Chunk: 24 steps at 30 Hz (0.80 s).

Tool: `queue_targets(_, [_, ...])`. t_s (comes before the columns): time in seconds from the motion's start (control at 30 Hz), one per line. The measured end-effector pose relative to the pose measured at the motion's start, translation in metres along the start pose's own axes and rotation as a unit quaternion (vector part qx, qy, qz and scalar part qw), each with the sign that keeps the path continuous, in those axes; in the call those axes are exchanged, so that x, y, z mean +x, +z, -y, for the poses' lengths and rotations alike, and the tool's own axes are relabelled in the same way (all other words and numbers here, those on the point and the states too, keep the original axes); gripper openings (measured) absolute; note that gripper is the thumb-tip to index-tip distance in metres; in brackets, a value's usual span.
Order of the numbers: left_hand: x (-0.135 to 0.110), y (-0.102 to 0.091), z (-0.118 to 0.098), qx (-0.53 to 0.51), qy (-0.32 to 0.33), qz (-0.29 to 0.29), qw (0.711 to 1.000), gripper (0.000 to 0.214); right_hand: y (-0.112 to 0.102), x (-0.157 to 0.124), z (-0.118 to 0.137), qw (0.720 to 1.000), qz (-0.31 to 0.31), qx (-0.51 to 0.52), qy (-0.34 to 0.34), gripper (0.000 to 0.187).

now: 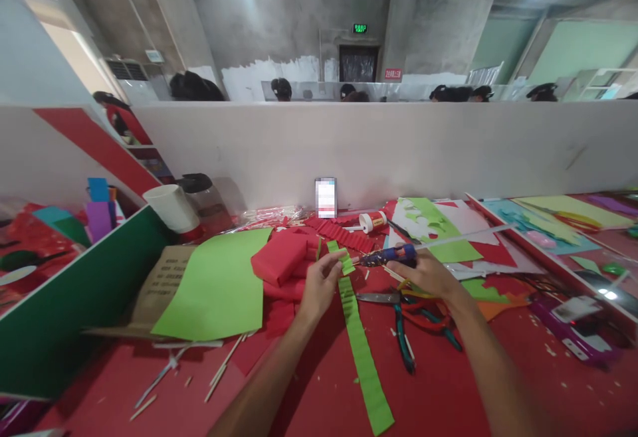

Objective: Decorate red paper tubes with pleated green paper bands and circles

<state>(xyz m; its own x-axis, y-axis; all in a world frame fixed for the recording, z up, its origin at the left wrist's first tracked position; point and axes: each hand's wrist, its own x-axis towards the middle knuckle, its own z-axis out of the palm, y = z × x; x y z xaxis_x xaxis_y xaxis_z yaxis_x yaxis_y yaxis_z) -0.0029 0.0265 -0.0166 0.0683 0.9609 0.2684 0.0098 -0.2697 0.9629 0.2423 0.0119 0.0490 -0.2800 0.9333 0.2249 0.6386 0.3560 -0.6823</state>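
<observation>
My left hand (321,281) pinches a long green paper strip (359,350) near its far end, where the paper is creased into small folds. The strip trails toward me across the red table. In my right hand (423,269) is a dark blue hot glue gun (391,256), its nozzle pointing left at the folded part. A clear glue stick (468,234) sticks out of its back. Just below the gun lie scissors (383,298) with orange-red handles and pliers (403,337) with teal handles. Red paper boxes (282,258) sit left of my left hand.
A large green sheet (219,291) covers a cardboard piece (167,277) on the left. A phone (325,198) leans on the white partition (399,151). White roll (173,208), tape roll (373,222), thin sticks (224,367) and a purple device (573,331) lie around.
</observation>
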Motion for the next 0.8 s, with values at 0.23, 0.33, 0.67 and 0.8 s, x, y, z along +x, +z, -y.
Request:
queue_targets(0.23, [0.001, 0.001, -0.002, 0.027, 0.010, -0.004, 1.000, 0.031, 0.010, -0.002, 0.005, 0.996, -0.035, -0.056, -0.054, 0.035])
queue_targets(0.33, [0.001, 0.001, -0.001, 0.018, -0.002, -0.008, 1.000, 0.032, 0.013, -0.003, 0.009, 0.994, -0.020, -0.085, -0.072, 0.036])
queue_targets(0.67, [0.002, 0.000, 0.000, -0.001, -0.018, -0.016, 1.000, 0.033, 0.014, -0.002, 0.011, 0.989, -0.035, -0.121, -0.075, 0.037])
queue_targets(0.8, [0.003, -0.001, 0.000, 0.006, -0.008, -0.020, 1.000, 0.031, 0.015, -0.003, 0.013, 0.988, -0.031, -0.127, -0.078, 0.036])
